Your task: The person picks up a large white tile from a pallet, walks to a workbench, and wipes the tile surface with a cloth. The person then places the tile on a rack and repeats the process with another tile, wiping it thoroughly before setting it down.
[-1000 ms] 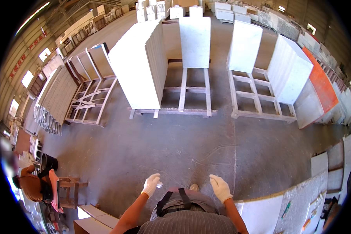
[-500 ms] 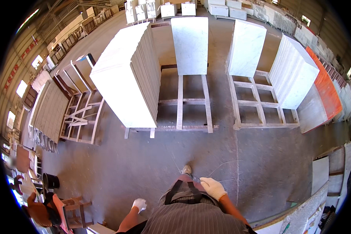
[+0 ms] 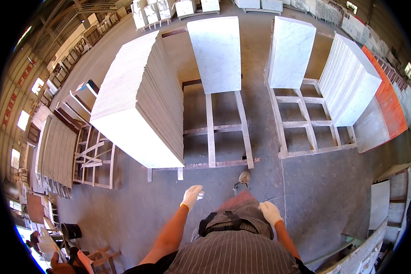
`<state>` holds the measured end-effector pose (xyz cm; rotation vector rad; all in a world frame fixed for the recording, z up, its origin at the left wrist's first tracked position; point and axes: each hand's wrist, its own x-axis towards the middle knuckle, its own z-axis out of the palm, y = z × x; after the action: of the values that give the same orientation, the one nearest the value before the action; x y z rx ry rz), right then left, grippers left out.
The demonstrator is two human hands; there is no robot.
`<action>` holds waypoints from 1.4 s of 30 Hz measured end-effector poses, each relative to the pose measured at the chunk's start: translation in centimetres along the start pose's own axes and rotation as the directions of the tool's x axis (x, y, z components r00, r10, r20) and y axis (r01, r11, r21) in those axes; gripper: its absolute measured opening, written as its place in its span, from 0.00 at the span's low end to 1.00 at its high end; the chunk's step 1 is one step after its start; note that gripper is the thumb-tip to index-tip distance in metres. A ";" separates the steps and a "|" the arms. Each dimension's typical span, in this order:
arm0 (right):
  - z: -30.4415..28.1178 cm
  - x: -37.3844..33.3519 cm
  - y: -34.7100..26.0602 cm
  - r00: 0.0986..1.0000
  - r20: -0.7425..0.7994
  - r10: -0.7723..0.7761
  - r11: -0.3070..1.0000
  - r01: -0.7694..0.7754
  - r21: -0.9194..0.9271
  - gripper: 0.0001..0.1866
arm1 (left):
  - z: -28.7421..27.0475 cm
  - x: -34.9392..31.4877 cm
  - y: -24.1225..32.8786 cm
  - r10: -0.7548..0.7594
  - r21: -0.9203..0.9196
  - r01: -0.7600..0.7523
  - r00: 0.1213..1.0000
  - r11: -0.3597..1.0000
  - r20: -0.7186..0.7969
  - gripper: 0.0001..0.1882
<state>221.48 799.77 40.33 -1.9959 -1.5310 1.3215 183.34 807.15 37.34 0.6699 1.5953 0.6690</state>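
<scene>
My left hand [image 3: 192, 196], in a white knit glove, reaches forward over the floor with loosely bent fingers and holds nothing. Nearest it is a thick stack of white stone slabs [image 3: 116, 121], standing on edge on a rack frame [image 3: 210, 164], beyond my fingers and apart from them. My right hand [image 3: 270, 213], gloved too, hangs beside my right thigh, its fingers relaxed and partly turned from view; nothing shows in it. On the same frame stands a narrower white slab stack [image 3: 216, 55], with bare rails in front of it.
At the right, a second frame [image 3: 301, 123] carries two slab stacks, one pale [image 3: 291, 52] and one leaning [image 3: 349, 86]. An orange-and-grey panel [image 3: 382, 109] leans beyond. Left are greyish slabs [image 3: 55, 150], a black bucket [image 3: 71, 231] and a wooden stool [image 3: 106, 260]. Stone pieces [image 3: 380, 205] stand at right.
I have stepped forward, so the racks appear closer. My left hand has swung forward and up from beside my body; my right hand has moved back alongside my thigh.
</scene>
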 end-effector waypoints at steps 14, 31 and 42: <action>-11.7 16.9 17.2 0.794 -0.234 0.562 0.636 -0.233 0.736 0.14 | -5.9 8.9 3.0 -0.258 0.004 0.270 0.924 0.963 -0.282 0.15; -7.1 23.1 16.8 0.963 -0.243 0.116 0.981 -0.149 -0.123 0.17 | -0.8 18.7 16.5 0.148 0.491 -0.100 0.987 0.865 -0.061 0.19; -10.8 30.9 11.1 0.887 -0.256 0.384 0.917 -0.333 0.221 0.17 | 1.7 28.0 23.4 -0.061 0.221 0.072 0.997 0.973 -0.056 0.19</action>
<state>237.12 825.65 23.53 -2.3115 -0.9101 1.1610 183.02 843.67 36.11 0.7649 1.7468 0.4631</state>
